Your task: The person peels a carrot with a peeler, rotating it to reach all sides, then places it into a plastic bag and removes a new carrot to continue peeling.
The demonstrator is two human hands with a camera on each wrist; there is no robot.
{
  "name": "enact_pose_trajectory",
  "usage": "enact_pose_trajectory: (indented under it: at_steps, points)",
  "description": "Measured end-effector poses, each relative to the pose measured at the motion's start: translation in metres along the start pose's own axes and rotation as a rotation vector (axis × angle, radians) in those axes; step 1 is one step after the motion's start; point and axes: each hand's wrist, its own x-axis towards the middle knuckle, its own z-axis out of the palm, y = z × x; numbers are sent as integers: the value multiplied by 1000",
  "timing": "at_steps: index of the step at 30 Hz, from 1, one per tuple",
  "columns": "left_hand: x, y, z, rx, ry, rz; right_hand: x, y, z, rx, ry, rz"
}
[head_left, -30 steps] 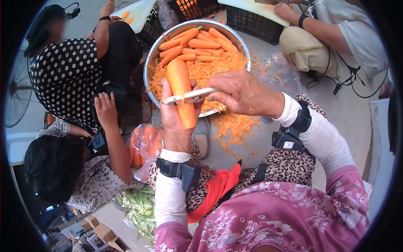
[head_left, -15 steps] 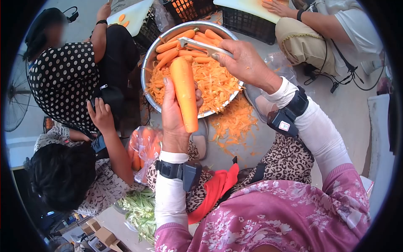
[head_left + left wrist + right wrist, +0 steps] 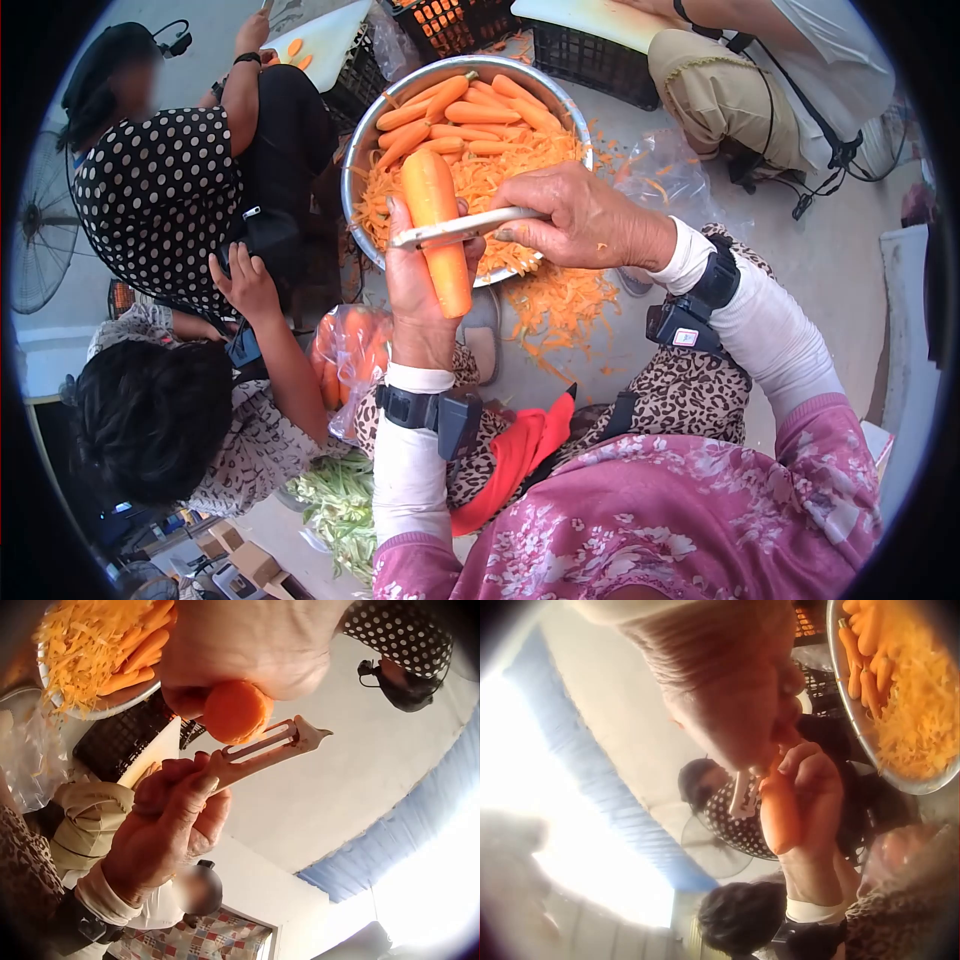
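A thick carrot (image 3: 430, 190) lies along my left hand (image 3: 415, 290), which grips it with the thumb on one side and fingertips on the other. My right hand (image 3: 590, 220) holds a pale-handled peeler (image 3: 470, 226) by its handle. In the head view the peeler crosses the carrot below its middle. The left wrist view shows the carrot's blunt end (image 3: 238, 712) and the peeler's slotted head (image 3: 262, 746) right beside it. Just beyond my hands stands a metal basin (image 3: 350, 190), with whole peeled carrots (image 3: 480, 112) at its far side and orange peelings (image 3: 510, 170) nearer me.
Peelings (image 3: 565, 305) also litter the floor. A plastic bag of carrots (image 3: 350, 350) sits at left, beside a seated person (image 3: 250, 430). Black crates (image 3: 590, 65) with cutting boards stand behind the basin. Two more people sit at far left and far right.
Half a second ago the peeler was raised over the basin, away from the carrot. My right hand has brought it back down across the carrot, while my left hand keeps its grip.
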Motion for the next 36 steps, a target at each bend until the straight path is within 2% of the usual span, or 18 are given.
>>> enact_pose_trajectory:
  at_steps: [1, 3, 5, 7, 9, 12, 13, 15, 17, 19, 21, 23, 24, 28, 30, 31, 35, 36]
  points:
    - [2, 1, -1, -71, -60, -28, 2, 4, -1, -1, 2, 1]
    - [2, -1, -2, -14, -45, -29, 6, 16, -5, -262, 314, 168]
    - [0, -2, -4, 7, -130, -40, 8, 29, -17, -291, 368, 232]
    - [-1, -4, -3, 17, -120, -36, 10, 34, -24, -267, 433, 311]
    - [1, -4, -2, 26, -101, -34, 8, 27, -23, -218, 430, 308]
    - [1, -4, -1, 51, -43, -17, 6, 6, -15, -67, 217, 264]
    - [1, -4, 0, 50, -23, -8, 5, 7, -12, -66, 217, 265]
    - [1, -4, -2, 50, -1, -1, 3, 10, -5, -76, 130, 76]
    - [3, -3, -6, 34, 13, 14, 3, 5, -5, -103, 92, 51]
    - [1, -2, -1, 26, 19, 19, 2, -2, -3, 24, -45, -32]
    - [1, 0, -2, 18, 28, 29, -1, -10, 0, 69, -108, -3]
    - [2, 4, -5, -82, -52, -44, -3, -14, 4, 128, -161, -14]
    - [-2, 3, 8, -101, -14, -3, -4, -15, 5, 113, -179, -10]
    - [-1, 5, 0, -125, -96, -65, -1, -8, 6, 52, -110, -62]
    - [-3, 3, 3, -87, 26, -30, 4, 5, 7, -188, 79, -57]
    - [-2, 2, 3, -87, 25, -34, 7, 10, 4, -189, 81, -53]
    - [-1, 0, -1, -67, -88, -122, 22, 30, -8, -299, 190, -10]
    - [-2, 0, -1, -8, -158, -130, 23, 39, -9, -396, 168, 117]
